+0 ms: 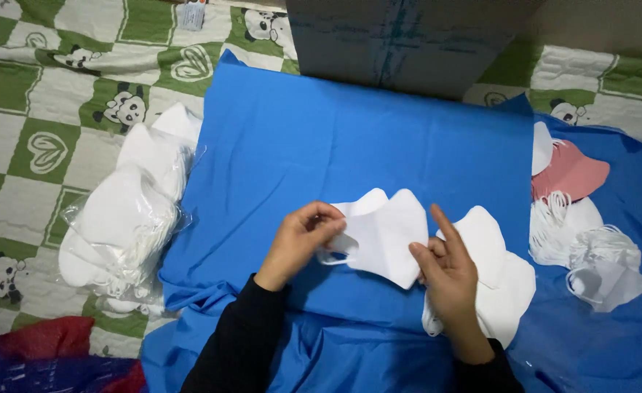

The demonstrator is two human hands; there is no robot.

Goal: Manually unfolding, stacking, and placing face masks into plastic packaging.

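A white folded face mask [383, 236] lies over the blue cloth [321, 138] in front of me. My left hand [300, 241] pinches its left edge near the ear loop. On the mask's right edge, my right hand [445, 271] holds on with the index finger raised. Under and beside my right hand sits a stack of white masks [499, 280].
A clear plastic bag of white masks [128, 218] lies left on the green-and-white panda quilt [37, 94]. At right are a pink mask [572, 171], more white masks with loops [601, 258], and a cardboard box [401, 40] at the back. Red fabric [44, 342] sits bottom left.
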